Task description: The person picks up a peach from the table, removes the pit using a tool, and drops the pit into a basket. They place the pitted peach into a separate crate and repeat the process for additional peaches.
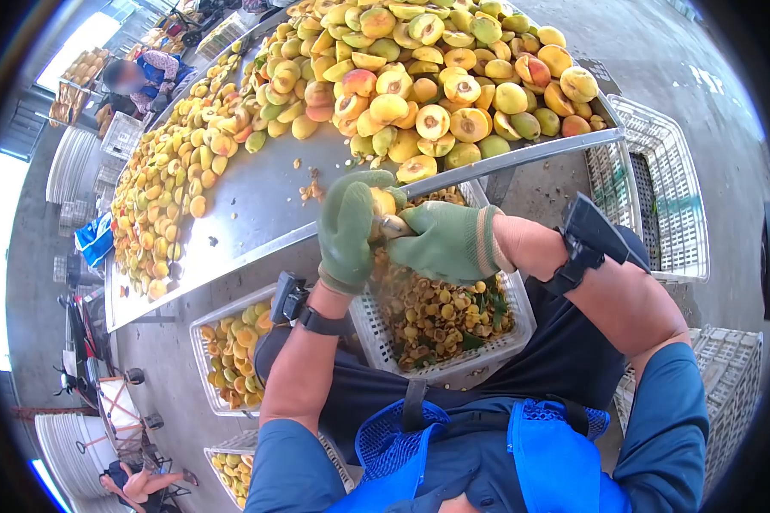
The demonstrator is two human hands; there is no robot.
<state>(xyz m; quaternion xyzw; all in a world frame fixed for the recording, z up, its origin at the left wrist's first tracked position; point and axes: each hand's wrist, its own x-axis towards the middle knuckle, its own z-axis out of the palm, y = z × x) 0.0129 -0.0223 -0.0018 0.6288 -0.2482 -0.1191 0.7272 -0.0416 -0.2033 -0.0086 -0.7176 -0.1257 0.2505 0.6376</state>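
Observation:
Both hands wear green gloves and meet over a white crate [372, 329] that holds fruit pits and scraps. My left hand [347, 231] is wrapped round a yellow halved fruit [383, 203]. My right hand [447, 242] is closed at the fruit's lower side on a small metallic tool [392, 227], partly hidden by the fingers. Just beyond the hands, a metal table [239, 192] bears a large heap of halved yellow and reddish fruit [389, 107].
White crates of fruit [231, 346] stand at the left of my legs. Another white crate [680, 188] is at the right, with stacked crates [723, 393] below it. A co-worker [150, 77] sits at the far left beyond the table. Its metal edge runs close before my hands.

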